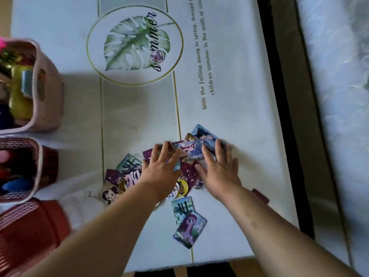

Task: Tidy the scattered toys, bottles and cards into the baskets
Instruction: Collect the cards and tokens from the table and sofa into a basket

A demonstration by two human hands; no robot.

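The white tablecloth [229,96] bears a green leaf print [135,45] ringed in gold.

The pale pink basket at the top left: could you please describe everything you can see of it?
The pale pink basket looks like plastic moulded in a fine lattice, with a smooth rim and a handle slot in one wall. It stands upright on the white tablecloth, cut off by the picture's left edge. Inside lie a yellow-green item and other blurred things. The left hand and right hand are well clear of it.
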